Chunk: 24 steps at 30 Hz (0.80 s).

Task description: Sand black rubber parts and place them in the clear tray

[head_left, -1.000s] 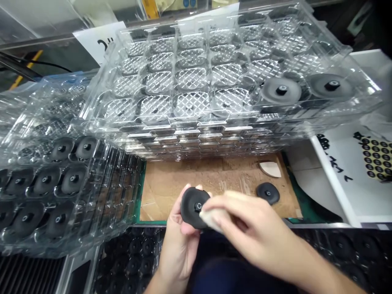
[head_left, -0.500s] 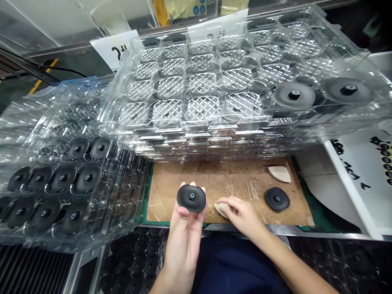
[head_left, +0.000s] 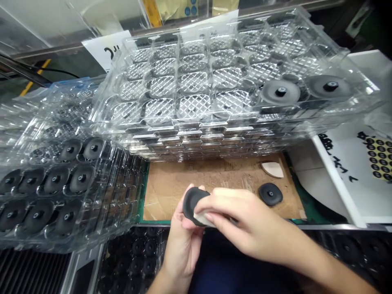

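A rounded black plastic part (head_left: 190,201) rests tilted in my left hand (head_left: 180,241), whose fingers and thumb hold its edge. Over its face lies my right hand (head_left: 241,216), pinching a small pale pad (head_left: 203,219) against the black surface. The part's central stub is hidden behind my right fingers. On the cardboard sheet (head_left: 171,175), to the right of my hands, sits another black part (head_left: 270,194) with a round stub at its middle. Just behind that one is a pale wedge-shaped piece (head_left: 272,169).
A stack of clear trays (head_left: 196,126) stands behind the cardboard, with two black parts in its top front row. More trays (head_left: 61,163) holding black parts are on the left. At right stands a white box (head_left: 339,179) with a sheet of round black stickers (head_left: 381,159).
My right hand has lifted the pale pad from the cardboard and brought it left onto the black part. My left hand has tilted the part. The view has shifted slightly.
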### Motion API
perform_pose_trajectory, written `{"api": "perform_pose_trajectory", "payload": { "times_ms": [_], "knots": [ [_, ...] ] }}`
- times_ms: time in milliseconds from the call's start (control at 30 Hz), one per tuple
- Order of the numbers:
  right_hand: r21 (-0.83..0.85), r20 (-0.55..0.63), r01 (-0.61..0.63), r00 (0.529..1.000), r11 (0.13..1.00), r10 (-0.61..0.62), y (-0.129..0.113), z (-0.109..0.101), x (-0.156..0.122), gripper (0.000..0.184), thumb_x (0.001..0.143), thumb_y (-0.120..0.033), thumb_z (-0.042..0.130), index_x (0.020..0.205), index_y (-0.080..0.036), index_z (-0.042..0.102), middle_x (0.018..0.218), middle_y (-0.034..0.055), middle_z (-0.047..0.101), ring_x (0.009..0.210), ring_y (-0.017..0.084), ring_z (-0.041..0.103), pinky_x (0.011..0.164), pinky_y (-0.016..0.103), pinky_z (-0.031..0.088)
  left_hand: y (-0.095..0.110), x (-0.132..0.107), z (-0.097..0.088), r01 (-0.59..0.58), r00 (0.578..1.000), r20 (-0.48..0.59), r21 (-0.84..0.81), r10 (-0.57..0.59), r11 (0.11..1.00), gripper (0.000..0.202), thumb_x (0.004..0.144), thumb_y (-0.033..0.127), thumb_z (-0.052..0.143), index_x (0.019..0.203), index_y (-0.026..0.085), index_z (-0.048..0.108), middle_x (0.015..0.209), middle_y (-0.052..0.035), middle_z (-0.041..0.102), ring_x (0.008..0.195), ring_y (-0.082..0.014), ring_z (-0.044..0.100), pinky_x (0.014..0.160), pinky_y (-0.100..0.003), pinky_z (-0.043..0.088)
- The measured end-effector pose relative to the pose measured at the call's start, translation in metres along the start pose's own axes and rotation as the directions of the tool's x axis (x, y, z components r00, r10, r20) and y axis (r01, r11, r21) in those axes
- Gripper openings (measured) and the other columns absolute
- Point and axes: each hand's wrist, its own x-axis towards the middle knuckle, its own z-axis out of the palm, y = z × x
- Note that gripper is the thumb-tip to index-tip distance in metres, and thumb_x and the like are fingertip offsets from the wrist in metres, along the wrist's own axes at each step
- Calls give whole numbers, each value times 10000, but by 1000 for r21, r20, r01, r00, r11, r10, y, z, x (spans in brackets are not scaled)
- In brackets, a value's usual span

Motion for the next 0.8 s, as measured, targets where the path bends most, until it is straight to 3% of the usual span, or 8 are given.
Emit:
{"api": "perform_pose_trajectory", "payload": {
  "times_ms": [100, 233, 333, 467, 567, 633, 700, 800],
  "knots": [
    [53, -78, 17, 997, 998, -13, 6, 4, -8, 208, 887, -106, 452, 978, -142, 636, 835, 37, 639, 748, 123, 568, 693, 214, 437, 3, 0, -3, -6, 1000, -11, 2, 6, 1000, 427, 592, 212, 808, 995, 301, 700, 1039, 13, 729, 925, -151, 676, 781, -180, 542],
    [151, 154, -218, 969, 964, 195, 22, 6, -34, 178, 881, -129, 499, 910, -190, 664, 818, 0, 676, 738, 111, 608, 690, 206, 446, 10, 2, -3, -59, 998, -15, 11, 59, 998, 510, 549, 300, 825, 1040, 288, 687, 1086, -23, 715, 963, -211, 674, 833, -226, 537],
    [161, 19, -287, 957, 944, 288, 26, 4, -43, 163, 896, -178, 500, 918, -207, 659, 830, -1, 676, 746, 115, 614, 662, 208, 446, 11, 1, 2, -78, 997, -1, 11, 78, 997, 510, 546, 294, 827, 1037, 290, 687, 1089, -16, 716, 936, -201, 684, 828, -214, 536],
    [111, -210, -50, 975, 993, 72, 8, 3, -26, 190, 895, -155, 491, 1010, -185, 639, 832, 23, 657, 720, 111, 585, 652, 208, 446, 7, -2, 8, -44, 999, 33, 25, 44, 999, 480, 557, 272, 825, 1017, 287, 691, 1048, -6, 730, 904, -171, 689, 762, -175, 547],
    [84, -125, 8, 992, 996, 3, 1, 5, -18, 204, 884, -115, 470, 984, -143, 645, 833, 45, 661, 741, 127, 587, 696, 228, 455, 7, -2, 6, -55, 998, 13, 59, 54, 997, 451, 605, 223, 801, 1036, 275, 681, 1052, -23, 727, 959, -182, 675, 780, -176, 543],
    [131, 87, -128, 989, 983, 117, 9, 8, -26, 196, 881, -119, 480, 932, -171, 662, 816, 19, 673, 729, 118, 599, 696, 216, 456, 10, 0, 2, -66, 998, -18, 55, 67, 996, 425, 626, 232, 787, 1037, 268, 682, 1073, -27, 717, 999, -208, 663, 808, -201, 544],
    [145, 205, -281, 947, 949, 249, 24, 12, -41, 180, 887, -153, 490, 890, -192, 666, 835, 3, 690, 759, 120, 621, 726, 218, 460, 11, 2, -1, -81, 996, -22, 30, 82, 996, 442, 621, 263, 790, 1049, 263, 680, 1106, -36, 703, 1017, -219, 655, 835, -210, 536],
    [136, 88, -426, 905, 894, 417, 41, 15, -61, 181, 908, -251, 470, 930, -186, 638, 882, 27, 696, 808, 155, 638, 720, 251, 470, 8, 5, -2, -60, 998, 4, 14, 60, 998, 500, 618, 301, 787, 1101, 274, 658, 1127, -47, 690, 997, -213, 661, 832, -224, 538]
  ]
}}
